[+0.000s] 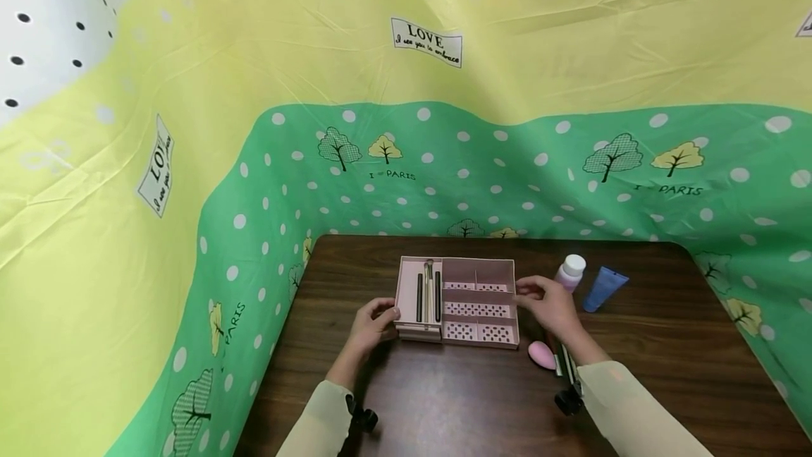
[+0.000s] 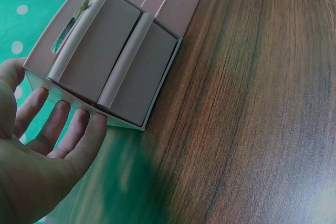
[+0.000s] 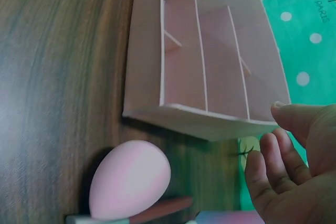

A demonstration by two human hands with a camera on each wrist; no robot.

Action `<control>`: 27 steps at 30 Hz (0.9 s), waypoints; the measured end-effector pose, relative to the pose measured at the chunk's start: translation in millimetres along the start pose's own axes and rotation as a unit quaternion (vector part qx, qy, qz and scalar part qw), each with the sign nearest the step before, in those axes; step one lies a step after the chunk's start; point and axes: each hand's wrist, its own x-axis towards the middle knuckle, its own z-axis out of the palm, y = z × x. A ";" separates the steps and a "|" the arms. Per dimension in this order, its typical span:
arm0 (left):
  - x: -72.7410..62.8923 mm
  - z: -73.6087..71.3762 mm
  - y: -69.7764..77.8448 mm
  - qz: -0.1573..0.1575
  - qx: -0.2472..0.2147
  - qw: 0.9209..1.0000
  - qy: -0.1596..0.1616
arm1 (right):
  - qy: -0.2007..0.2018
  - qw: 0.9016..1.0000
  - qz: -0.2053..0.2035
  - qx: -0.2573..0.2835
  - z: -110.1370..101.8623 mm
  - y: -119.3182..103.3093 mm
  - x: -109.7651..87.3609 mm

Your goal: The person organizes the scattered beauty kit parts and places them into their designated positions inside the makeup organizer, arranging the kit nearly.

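Observation:
A pink desktop organizer (image 1: 480, 346) stands on the table, with several open compartments on its right and two drawers (image 2: 139, 69) at the front left. On its flat left top lie slim makeup brushes (image 1: 429, 295) between two dark pencils (image 1: 419, 300). My left hand (image 1: 374, 323) is at the organizer's left side; in the left wrist view its thumb is at the upper corner and its spread fingertips at the side wall. Across from it, my right hand (image 1: 550, 305) has its thumb at the right rim, its other fingers loosely bent beside the wall.
A pink makeup sponge (image 1: 541, 355) lies right of the organizer, beside several slim tools (image 1: 567, 367) partly under my right forearm. Behind that hand are a white-capped bottle (image 1: 571, 270) and a blue tube (image 1: 605, 288). A patterned curtain (image 1: 380, 196) hangs behind the wooden table (image 1: 457, 400).

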 end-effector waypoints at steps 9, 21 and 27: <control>-0.4 -0.8 0.2 -0.007 0.002 1.000 0.008 | -0.006 1.000 0.011 -0.013 -9.3 18.9 -9.5; -1.9 2.2 2.7 -0.010 -0.005 1.000 0.005 | 0.009 0.999 0.022 -0.034 -19.5 39.3 -26.1; -2.0 2.6 2.4 -0.006 0.005 1.000 0.004 | 0.006 0.998 0.050 -0.029 -25.3 50.3 -36.9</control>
